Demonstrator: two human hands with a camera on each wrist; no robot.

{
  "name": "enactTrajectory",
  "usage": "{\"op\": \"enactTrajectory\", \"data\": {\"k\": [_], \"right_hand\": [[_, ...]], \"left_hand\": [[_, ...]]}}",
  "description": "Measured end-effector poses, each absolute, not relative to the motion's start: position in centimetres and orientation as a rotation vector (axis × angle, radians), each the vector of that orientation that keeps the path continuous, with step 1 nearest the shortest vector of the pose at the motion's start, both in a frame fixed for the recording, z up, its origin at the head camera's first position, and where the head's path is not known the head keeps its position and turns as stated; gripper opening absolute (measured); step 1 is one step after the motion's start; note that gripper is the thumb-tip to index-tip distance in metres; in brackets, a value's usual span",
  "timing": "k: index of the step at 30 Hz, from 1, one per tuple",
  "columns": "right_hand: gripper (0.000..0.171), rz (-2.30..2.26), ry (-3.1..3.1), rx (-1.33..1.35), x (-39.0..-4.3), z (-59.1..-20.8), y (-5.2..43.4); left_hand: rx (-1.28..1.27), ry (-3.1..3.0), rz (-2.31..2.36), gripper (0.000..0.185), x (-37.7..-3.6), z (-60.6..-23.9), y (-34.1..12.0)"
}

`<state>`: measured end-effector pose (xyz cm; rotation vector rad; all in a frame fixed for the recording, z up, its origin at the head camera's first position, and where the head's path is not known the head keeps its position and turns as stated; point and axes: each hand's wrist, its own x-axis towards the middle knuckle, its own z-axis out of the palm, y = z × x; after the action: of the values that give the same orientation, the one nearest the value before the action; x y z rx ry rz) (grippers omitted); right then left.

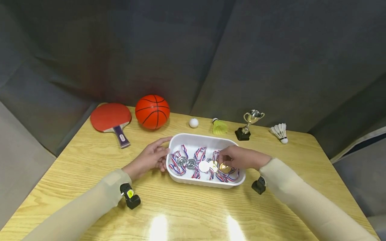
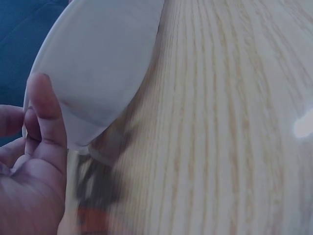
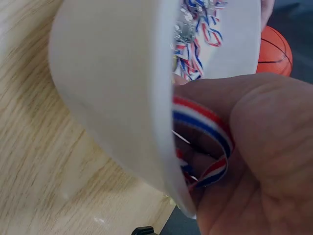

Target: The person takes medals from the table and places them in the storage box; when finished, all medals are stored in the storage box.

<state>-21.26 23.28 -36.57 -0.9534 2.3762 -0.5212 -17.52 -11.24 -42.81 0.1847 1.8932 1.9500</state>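
Observation:
A white plastic tub (image 1: 205,183) stands mid-table, holding several medals on red, white and blue ribbons. Silver medals (image 1: 186,163) lie toward its left end; two more discs near the middle are washed out by glare. At the tub's left end, my left hand (image 1: 150,159) holds the rim; the left wrist view shows a finger (image 2: 46,105) against the outer wall. Reaching in over the right end, my right hand (image 1: 238,157) has its fingertips at a gold medal (image 1: 224,168) and grips it. A striped ribbon (image 3: 210,122) loops beside that palm in the right wrist view.
Behind the tub, from left to right, are a red table tennis paddle (image 1: 111,117), a small basketball (image 1: 152,112), a white ball (image 1: 193,123), a yellow shuttlecock (image 1: 219,127), a trophy cup (image 1: 250,122) and a white shuttlecock (image 1: 279,132). A dark curtain (image 1: 193,57) backs the wooden table (image 1: 193,211).

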Motion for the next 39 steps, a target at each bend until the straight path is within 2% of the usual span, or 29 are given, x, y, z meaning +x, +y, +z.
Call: {"op": "enactTrajectory", "data": {"k": [15, 24, 35, 39], "right_hand": [[0.018, -0.156, 2.598, -1.098, -20.8, -38.1, 22.5], [0.024, -0.220, 2.624, -1.152, -20.8, -39.0, 23.2], [0.020, -0.315, 2.656, -1.132, -20.6, -38.8, 23.3], [0.009, -0.404, 2.687, -1.077, -20.3, -37.9, 23.5]], "left_hand": [[0.183, 1.898, 1.954, 0.057, -17.4, -42.9, -11.5], [0.186, 1.897, 1.964, 0.060, -17.6, -43.4, -11.0], [0.176, 1.909, 1.956, 0.056, -17.4, -43.3, -11.1], [0.164, 1.907, 1.965, 0.056, -17.5, -43.4, -11.0]]}}
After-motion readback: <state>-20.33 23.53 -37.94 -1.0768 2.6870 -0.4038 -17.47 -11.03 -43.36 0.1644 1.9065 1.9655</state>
